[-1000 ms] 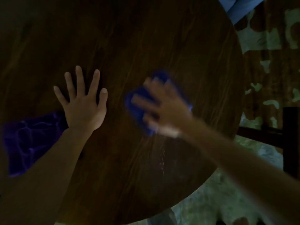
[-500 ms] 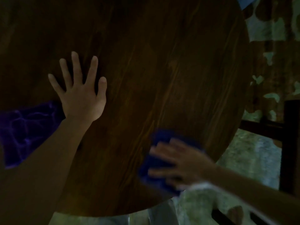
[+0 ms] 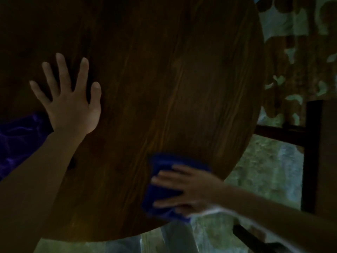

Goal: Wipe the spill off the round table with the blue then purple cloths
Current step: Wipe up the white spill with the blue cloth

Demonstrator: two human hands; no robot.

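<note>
on round table: left hand splayed flat; right hand pressing blue cloth.

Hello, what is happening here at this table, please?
A person is wiping a round wooden table. The right hand presses a blue cloth flat near the table's near edge. The left hand rests open on the wood. A purple cloth lies unused beside the left forearm.
</note>
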